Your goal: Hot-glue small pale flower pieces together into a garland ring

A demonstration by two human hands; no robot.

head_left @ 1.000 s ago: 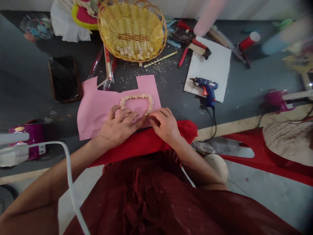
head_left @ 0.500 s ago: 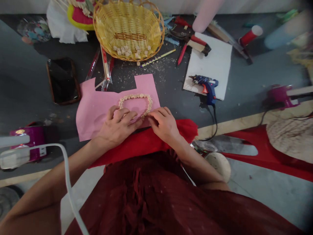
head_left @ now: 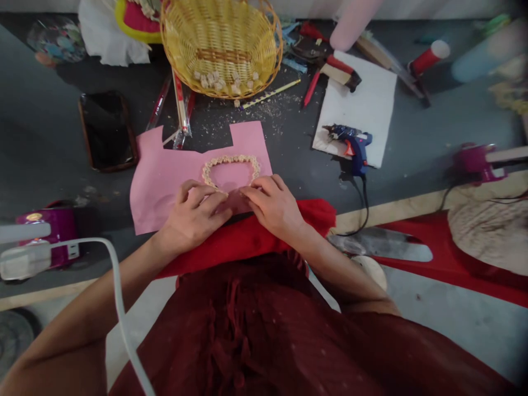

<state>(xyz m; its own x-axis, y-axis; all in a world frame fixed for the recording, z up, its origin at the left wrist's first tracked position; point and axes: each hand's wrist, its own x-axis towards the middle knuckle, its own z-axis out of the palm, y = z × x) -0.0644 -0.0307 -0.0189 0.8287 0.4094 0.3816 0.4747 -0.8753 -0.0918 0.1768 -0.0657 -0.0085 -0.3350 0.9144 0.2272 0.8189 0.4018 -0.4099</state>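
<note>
A cream strand of small knobbly pieces lies curved in a loop on a pink sheet. My left hand is closed with its fingertips on the strand's lower left part. At the lower right part, the fingers of my right hand pinch the other side. A small gap shows between the two hands, where the sheet is visible. Red cloth lies under my wrists along the table's edge.
Beyond the sheet stands a yellow wicker basket with several small pale cubes. A blue glue gun rests on a white board, its cord trailing off the table edge. A phone lies at left. A white cable crosses my left arm.
My hands have drawn slightly apart at the near side of the loop, and the gap between the fingertips is wider. The whole view has shifted a little.
</note>
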